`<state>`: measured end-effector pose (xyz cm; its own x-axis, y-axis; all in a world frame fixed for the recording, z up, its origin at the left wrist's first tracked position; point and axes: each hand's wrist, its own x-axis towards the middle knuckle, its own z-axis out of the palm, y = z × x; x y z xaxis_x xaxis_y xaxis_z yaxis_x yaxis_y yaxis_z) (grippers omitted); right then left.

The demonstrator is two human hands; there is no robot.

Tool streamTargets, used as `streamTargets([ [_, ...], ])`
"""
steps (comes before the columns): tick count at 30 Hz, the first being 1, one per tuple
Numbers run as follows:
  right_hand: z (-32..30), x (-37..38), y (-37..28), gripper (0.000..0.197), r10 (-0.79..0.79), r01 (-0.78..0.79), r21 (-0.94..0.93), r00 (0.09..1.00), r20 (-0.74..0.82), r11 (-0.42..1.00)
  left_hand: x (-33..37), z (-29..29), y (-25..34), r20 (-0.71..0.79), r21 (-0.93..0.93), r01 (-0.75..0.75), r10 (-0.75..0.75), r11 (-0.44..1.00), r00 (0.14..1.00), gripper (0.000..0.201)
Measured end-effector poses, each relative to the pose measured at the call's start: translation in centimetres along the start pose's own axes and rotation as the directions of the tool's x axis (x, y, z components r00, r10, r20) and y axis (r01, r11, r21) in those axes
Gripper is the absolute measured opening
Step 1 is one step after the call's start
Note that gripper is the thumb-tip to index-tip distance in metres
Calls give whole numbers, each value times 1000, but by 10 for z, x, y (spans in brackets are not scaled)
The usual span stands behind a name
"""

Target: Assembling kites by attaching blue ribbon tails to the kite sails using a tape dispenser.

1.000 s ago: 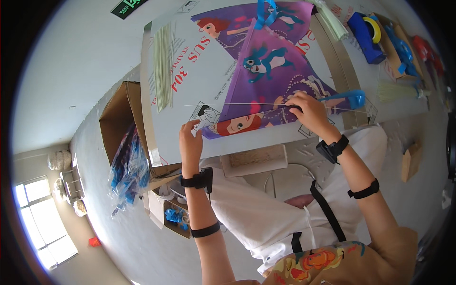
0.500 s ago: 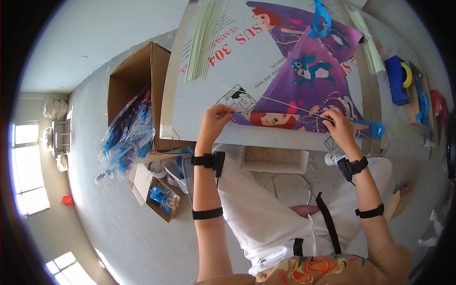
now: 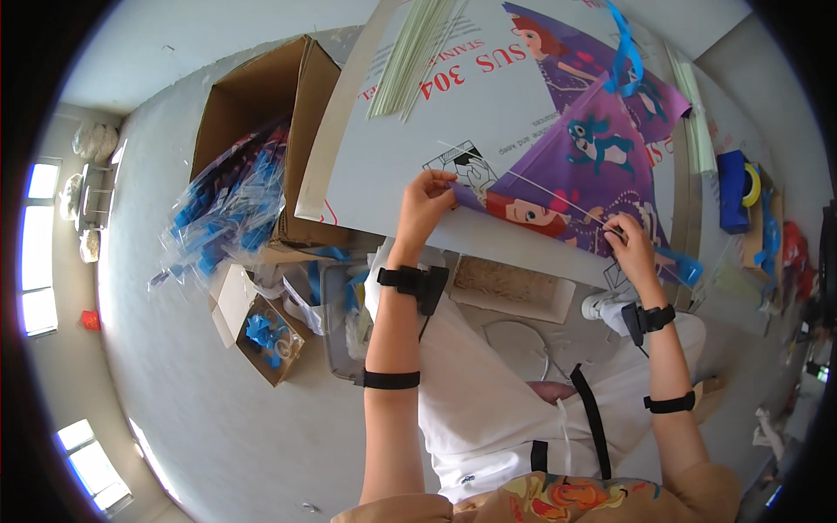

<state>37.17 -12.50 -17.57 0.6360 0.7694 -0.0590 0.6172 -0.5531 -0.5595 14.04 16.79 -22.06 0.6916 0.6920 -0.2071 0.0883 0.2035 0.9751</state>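
A purple kite sail point(image 3: 565, 155) printed with cartoon figures lies on the table in front of me. My left hand point(image 3: 425, 205) is closed in a pinch on the sail's left corner at the table's near edge. Slanting over the sail is a thin pale rod point(image 3: 554, 195). Its lower right part runs to my right hand point(image 3: 632, 247), whose fingers are closed on it above the sail's near edge. Blue ribbons point(image 3: 626, 61) show at the far side of the sail, and a blue strip point(image 3: 682, 266) sticks out beside my right hand.
Pale rods lie in a bundle point(image 3: 417, 61) at the table's far left, with more rods point(image 3: 691, 113) on the right. A large cardboard box point(image 3: 309, 131) holds plastic-wrapped pieces. Below stand a small box point(image 3: 283, 362) and an open tray point(image 3: 558, 305). Yellow tape point(image 3: 751, 186) sits at right.
The whole view has tilted and shifted, so the table looks turned. Both hands keep their grips on the sail and the rod, with little other movement visible.
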Motion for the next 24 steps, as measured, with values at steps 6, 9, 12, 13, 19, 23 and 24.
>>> streamTargets([
  [6,-3,0,-1,15,58,-59,11,998,34,998,-3,3,6,-2,-140,58,-59,988,998,32],
  [9,-2,-1,4,14,-14,13,16,1000,15,1000,-2,4,6,-71,-55,77,-81,996,994,30],
  [12,-3,-1,5,13,-29,29,19,999,-13,999,-3,7,12,-76,-50,227,-231,973,970,27],
  [13,-2,-1,4,14,-22,22,31,1000,-7,999,-4,6,11,-67,-46,229,-232,972,970,27],
  [19,-6,-9,-1,13,-101,103,15,990,-98,995,-14,-2,16,115,-309,236,-210,921,971,34],
  [23,-11,-23,-17,10,-180,166,-95,969,-167,982,-30,-12,34,100,56,8,-13,998,995,44],
  [24,-11,-27,-19,10,-169,154,-92,970,-175,984,-38,-8,45,113,61,9,-16,998,994,44],
])
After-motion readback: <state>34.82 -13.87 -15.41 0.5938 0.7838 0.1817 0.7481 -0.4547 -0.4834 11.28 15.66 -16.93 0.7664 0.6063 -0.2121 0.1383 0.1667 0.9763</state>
